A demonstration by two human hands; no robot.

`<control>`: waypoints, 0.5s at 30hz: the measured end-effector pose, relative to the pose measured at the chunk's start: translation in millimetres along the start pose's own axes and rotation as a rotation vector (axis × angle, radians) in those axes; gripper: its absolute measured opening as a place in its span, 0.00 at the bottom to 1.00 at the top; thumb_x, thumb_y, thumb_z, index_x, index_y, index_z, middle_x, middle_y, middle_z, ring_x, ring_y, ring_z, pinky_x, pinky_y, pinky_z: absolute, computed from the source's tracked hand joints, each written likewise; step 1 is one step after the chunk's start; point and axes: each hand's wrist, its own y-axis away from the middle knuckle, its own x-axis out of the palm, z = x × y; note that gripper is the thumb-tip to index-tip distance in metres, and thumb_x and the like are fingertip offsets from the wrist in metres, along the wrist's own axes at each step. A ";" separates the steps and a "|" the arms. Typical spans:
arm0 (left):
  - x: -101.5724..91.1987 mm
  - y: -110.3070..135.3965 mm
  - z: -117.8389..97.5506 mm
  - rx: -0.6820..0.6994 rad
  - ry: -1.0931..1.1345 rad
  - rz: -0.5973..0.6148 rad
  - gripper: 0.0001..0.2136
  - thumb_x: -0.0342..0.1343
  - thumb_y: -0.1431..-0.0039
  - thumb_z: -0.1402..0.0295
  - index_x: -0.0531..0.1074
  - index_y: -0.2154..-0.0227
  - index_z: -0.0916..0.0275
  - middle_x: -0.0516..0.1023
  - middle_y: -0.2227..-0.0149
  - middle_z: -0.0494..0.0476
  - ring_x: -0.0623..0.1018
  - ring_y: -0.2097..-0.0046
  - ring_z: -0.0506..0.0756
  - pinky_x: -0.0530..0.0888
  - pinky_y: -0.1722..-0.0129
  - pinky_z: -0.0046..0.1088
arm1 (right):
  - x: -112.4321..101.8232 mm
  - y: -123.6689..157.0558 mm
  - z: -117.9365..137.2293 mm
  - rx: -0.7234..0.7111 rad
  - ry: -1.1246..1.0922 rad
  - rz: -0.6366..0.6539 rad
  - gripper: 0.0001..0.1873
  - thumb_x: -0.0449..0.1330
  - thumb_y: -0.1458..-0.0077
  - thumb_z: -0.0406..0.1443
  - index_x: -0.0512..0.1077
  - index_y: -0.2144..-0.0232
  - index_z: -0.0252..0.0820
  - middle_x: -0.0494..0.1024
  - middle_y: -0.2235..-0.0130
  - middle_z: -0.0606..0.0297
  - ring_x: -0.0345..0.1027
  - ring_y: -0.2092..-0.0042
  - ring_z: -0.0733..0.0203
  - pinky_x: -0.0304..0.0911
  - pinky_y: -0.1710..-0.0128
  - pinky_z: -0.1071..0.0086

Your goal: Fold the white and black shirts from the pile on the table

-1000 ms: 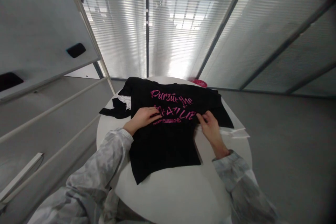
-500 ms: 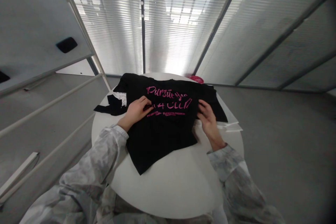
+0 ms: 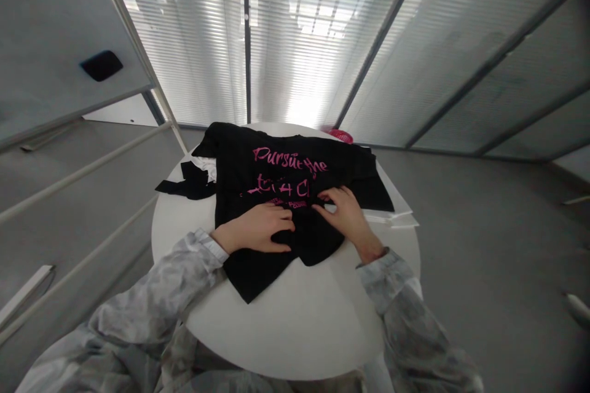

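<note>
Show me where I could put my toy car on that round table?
The biggest bare patch of the table is the near side, between the black T-shirt hem and the sleeves. A smaller one lies at the left rim, below the black scrap. The middle and far side are crowded: shirt, left hand, right hand, papers.

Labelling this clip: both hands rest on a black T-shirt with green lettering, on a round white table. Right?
The lettering is pink, not green, per the head view; left hand and right hand do rest on the black T-shirt on the white table.
</note>
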 end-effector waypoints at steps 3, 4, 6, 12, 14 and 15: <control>-4.3 2.0 6.0 0.010 0.119 0.007 0.07 0.61 0.24 0.65 0.83 0.50 0.55 0.85 0.52 0.58 0.85 0.51 0.58 0.78 0.50 0.35 | -3.1 1.1 2.1 -0.001 -0.050 0.011 0.08 0.62 0.27 0.42 0.78 0.60 0.49 0.86 0.60 0.62 0.81 0.55 0.46 0.63 0.34 0.40; -8.0 3.5 7.8 0.001 0.194 -0.001 0.08 0.60 0.24 0.66 0.83 0.50 0.55 0.85 0.52 0.58 0.85 0.51 0.57 0.78 0.50 0.34 | -4.3 1.1 2.9 0.010 -0.078 0.003 0.09 0.62 0.28 0.43 0.79 0.61 0.49 0.85 0.61 0.63 0.81 0.56 0.47 0.63 0.34 0.41; -17.0 7.6 10.7 -0.036 0.386 -0.028 0.08 0.61 0.24 0.64 0.84 0.50 0.56 0.86 0.51 0.59 0.86 0.51 0.57 0.79 0.49 0.33 | -6.6 0.9 3.9 0.056 -0.152 -0.039 0.10 0.64 0.30 0.44 0.79 0.64 0.50 0.84 0.63 0.63 0.79 0.58 0.48 0.66 0.38 0.44; -38.2 26.3 17.7 -0.172 0.909 0.147 0.09 0.67 0.29 0.59 0.85 0.57 0.59 0.86 0.61 0.56 0.84 0.60 0.55 0.80 0.57 0.30 | -15.1 8.5 -2.1 0.326 -0.582 -0.294 0.11 0.70 0.39 0.47 0.77 0.61 0.50 0.81 0.62 0.64 0.77 0.58 0.50 0.72 0.53 0.56; -41.5 31.7 19.6 -0.171 0.989 0.282 0.08 0.70 0.34 0.60 0.86 0.61 0.59 0.85 0.65 0.54 0.84 0.62 0.55 0.80 0.60 0.29 | -20.1 12.6 -4.9 0.400 -0.685 -0.347 0.14 0.70 0.40 0.49 0.76 0.60 0.51 0.82 0.60 0.64 0.77 0.57 0.50 0.73 0.54 0.57; -42.9 33.7 20.2 -0.173 1.013 0.317 0.08 0.72 0.36 0.61 0.86 0.62 0.59 0.86 0.66 0.54 0.84 0.63 0.55 0.80 0.61 0.28 | -22.8 14.0 -5.6 0.431 -0.707 -0.354 0.14 0.70 0.40 0.50 0.76 0.59 0.51 0.82 0.59 0.63 0.77 0.57 0.50 0.74 0.54 0.58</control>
